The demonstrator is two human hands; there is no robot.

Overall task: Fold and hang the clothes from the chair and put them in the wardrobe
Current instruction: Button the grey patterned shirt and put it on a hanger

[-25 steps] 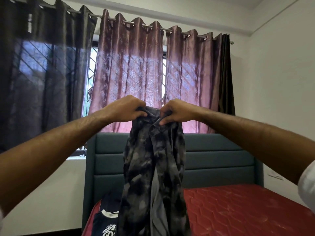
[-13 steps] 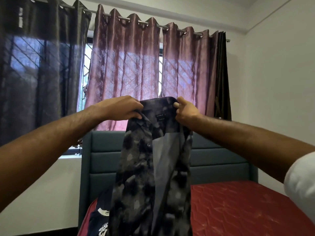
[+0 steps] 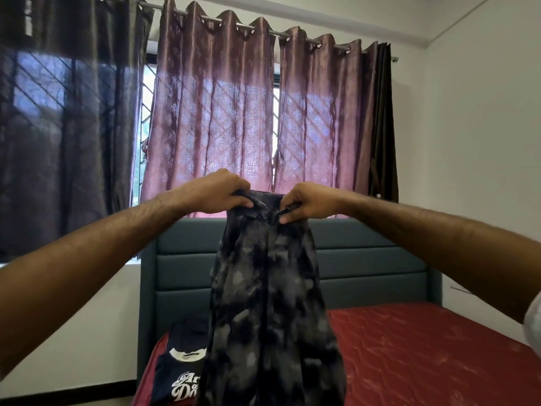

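Both hands are raised out in front at about the same height, close together but not touching, and each one pinches the top edge of the dark mottled shirt (image 3: 269, 303). The left hand (image 3: 218, 192) has its fingers curled over the left part of that edge, and the right hand (image 3: 308, 202) nips the right part between thumb and fingers. The garment is bunched narrow at the top, where what looks like the collar sits between the two grips, and from there it hangs straight down. So its long axis runs vertically — top at the hands, hem out of sight below the bottom of the view. It hangs in the air in front of the teal headboard (image 3: 366, 259) and above the near left part of the red mattress (image 3: 424, 347). Whether its lower end touches the bed cannot be told. Neither hand is clearly nearer; they share the load evenly, one on each side of the midline. Just behind and left of the hanging cloth a dark printed T-shirt (image 3: 181, 373) lies on the mattress, partly hidden by it. Since the grips are so close, I judge the next move turns on the width — the hands would need to part along the top edge to spread the shoulders before the shirt can be laid flat or put on a hanger.
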